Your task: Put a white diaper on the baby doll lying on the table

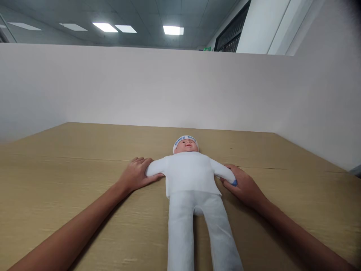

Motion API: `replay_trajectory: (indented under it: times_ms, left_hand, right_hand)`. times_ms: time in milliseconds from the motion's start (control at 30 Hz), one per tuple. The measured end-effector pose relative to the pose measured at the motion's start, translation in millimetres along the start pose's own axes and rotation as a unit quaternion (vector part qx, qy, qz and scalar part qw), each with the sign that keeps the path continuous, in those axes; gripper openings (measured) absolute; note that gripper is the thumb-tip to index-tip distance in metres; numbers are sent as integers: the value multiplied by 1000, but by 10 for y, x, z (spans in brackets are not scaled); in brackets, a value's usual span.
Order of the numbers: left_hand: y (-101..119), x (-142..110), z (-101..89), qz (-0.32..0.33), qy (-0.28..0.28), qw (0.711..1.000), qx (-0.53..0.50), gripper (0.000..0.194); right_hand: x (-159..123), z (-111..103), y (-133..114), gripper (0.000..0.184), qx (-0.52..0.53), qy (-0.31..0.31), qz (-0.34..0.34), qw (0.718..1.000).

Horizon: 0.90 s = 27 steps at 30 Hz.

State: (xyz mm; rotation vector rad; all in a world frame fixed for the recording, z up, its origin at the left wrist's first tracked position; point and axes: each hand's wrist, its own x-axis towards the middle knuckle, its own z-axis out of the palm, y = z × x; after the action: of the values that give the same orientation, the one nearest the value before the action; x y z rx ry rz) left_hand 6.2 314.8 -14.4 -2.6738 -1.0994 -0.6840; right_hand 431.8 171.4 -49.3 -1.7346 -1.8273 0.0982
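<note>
A baby doll [189, 173] in a white top and white trousers lies on its back on the wooden tabletop [84, 226], head toward the far wall. Its white hat [185, 139] has blue lettering on the band. The doll's two arms are spread out to the sides. At the end of the arm on the left, my left hand [137, 174] is closed round the sleeve, thumb on the near side. My right hand [244, 185] grips the end of the other sleeve, where a bit of blue shows. The doll's feet are out of view below.
A low white partition [169, 86] rises behind the table, and a white wall [324, 105] stands along the right side. Thin seams run across the tabletop. A dark object [355, 171] sits at the far right edge. Ceiling lights show above.
</note>
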Motion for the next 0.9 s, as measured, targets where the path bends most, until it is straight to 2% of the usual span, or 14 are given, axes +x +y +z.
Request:
replay_trajectory:
  times_ms: [133, 233, 300, 433, 600, 700, 800, 867, 900]
  left_hand:
    - [-276, 274, 184, -1, 42, 999, 10, 69]
    - [-440, 372, 241, -7, 44, 999, -24, 61]
    - [-518, 384, 251, -18, 32, 999, -35, 56]
    - [-588, 364, 259, -40, 26, 997, -55, 54]
    - [-573, 321, 243, -53, 20, 996, -67, 55]
    - [-431, 252, 149, -66, 63, 994, -63, 54]
    - [-86, 139, -42, -78, 173, 977, -95, 41]
    - [216, 57, -209, -83, 260, 955, -113, 36]
    - [363, 22, -296, -84, 277, 951, -109, 37]
  right_hand:
    - [461, 134, 176, 39, -44, 24, -9, 999]
    - [678, 188, 314, 43, -60, 41, -46, 996]
    - [742, 204, 383, 45, -55, 37, -61, 996]
    - [764, 243, 492, 58, -51, 36, -47, 997]
    - [708, 368, 596, 69, -86, 80, -47, 992]
    - [592, 378, 366, 68, -97, 134, -37, 985]
    - [402, 205, -236, 63, -37, 208, -41, 977]
    - [246, -16, -699, 53, 54, 267, -54, 961]
    - [165, -143, -886, 51, 96, 292, -54, 950]
